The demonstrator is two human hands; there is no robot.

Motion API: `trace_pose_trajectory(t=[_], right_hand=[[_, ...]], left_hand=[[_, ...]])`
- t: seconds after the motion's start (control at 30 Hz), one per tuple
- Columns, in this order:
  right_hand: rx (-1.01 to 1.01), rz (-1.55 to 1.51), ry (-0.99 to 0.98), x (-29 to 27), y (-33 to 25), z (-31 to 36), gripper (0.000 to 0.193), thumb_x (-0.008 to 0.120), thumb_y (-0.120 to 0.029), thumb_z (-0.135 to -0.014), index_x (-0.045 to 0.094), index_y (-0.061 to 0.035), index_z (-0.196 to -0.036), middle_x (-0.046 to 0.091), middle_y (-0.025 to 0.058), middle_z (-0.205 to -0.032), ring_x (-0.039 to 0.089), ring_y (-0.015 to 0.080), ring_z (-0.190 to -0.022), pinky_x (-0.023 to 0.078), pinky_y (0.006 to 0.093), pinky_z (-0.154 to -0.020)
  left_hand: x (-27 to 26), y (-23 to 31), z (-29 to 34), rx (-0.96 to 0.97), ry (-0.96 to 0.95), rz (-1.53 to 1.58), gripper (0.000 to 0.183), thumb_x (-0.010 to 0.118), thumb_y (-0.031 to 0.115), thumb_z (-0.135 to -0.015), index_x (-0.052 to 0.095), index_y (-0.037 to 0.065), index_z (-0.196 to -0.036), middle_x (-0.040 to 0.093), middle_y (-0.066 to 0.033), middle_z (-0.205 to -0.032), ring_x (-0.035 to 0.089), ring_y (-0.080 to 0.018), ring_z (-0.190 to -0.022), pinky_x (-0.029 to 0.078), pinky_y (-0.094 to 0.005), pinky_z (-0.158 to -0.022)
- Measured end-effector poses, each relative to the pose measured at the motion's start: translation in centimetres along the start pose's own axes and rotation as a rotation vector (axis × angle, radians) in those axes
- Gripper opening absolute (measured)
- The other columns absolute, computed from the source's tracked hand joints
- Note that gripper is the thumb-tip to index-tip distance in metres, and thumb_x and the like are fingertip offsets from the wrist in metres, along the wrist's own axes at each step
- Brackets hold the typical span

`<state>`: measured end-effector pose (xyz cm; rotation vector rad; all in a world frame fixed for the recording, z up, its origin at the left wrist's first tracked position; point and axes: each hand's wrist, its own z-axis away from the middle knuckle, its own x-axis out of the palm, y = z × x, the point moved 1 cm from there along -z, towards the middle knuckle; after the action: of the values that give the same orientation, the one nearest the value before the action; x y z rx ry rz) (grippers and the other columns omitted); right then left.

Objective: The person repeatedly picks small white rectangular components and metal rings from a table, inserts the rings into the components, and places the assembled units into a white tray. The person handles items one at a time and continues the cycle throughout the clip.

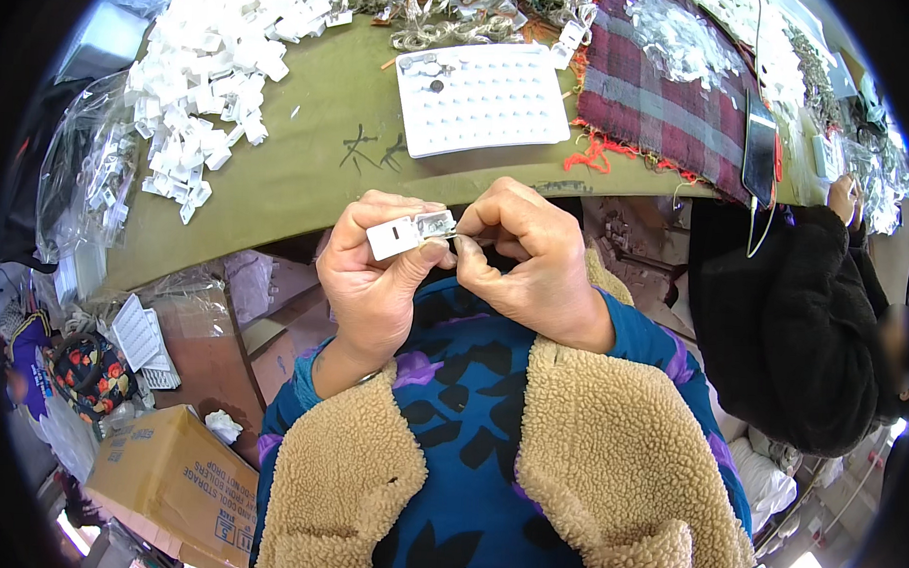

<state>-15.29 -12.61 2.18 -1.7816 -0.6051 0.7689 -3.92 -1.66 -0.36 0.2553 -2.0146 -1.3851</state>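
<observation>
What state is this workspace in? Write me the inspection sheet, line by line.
Surface: green tabletop, dark marks on it.
Things in hand: white case with a clear end.
Clutter: heap of white pieces, white tray, plaid cloth bearing clear pieces.
Hands: left fingers hold the case; right fingers at its clear end, grip unclear.
Cables: white cable looping below a phone.
Surroundings: cardboard box lower left; another person in black at right.

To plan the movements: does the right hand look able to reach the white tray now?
Probably yes: only green tabletop shows between the right hand and the white tray just beyond it. Its fingers, though, are busy at the small white piece.
</observation>
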Motion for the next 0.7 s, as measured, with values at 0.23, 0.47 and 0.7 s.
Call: trace_pose_trajectory(t=[0.23, 0.47, 0.7], right_hand=[[-0.309, 0.295, 0.04, -0.27, 0.0, -0.3, 0.022, 0.072, 0.005, -0.067, 0.058, -0.0035, -0.081, 0.056, 0.0097, -0.074, 0.06, 0.0283, -0.061, 0.05, 0.0346, -0.054], [-0.125, 0.184, 0.033, -0.09, -0.34, -0.22, 0.018, 0.072, 0.004, -0.071, 0.058, -0.002, -0.081, 0.056, 0.0076, -0.075, 0.058, 0.019, -0.059, 0.047, 0.0308, -0.052], [0.464, -0.329, -0.135, -0.47, -0.38, -0.22, 0.005, 0.066, -0.004, -0.088, 0.063, -0.0001, -0.089, 0.059, -0.0043, -0.078, 0.043, -0.0011, -0.062, 0.033, 0.0166, -0.054]], left_hand=[[0.44, 0.4, 0.4, -0.117, 0.033, 0.052, 0.02, 0.07, -0.005, -0.087, 0.057, -0.003, -0.102, 0.063, -0.0128, -0.102, 0.065, -0.0145, -0.079, 0.057, -0.0263, -0.072], [0.05, 0.25, 0.22, -0.08, 0.004, 0.041, 0.021, 0.07, -0.004, -0.087, 0.056, -0.002, -0.103, 0.063, -0.0134, -0.103, 0.067, -0.0155, -0.081, 0.06, -0.0273, -0.071], [-0.14, -0.4, 0.2, -0.12, 0.005, 0.265, 0.02, 0.069, 0.005, -0.091, 0.056, -0.003, -0.103, 0.065, -0.0177, -0.106, 0.068, -0.0181, -0.078, 0.061, -0.0308, -0.068]])
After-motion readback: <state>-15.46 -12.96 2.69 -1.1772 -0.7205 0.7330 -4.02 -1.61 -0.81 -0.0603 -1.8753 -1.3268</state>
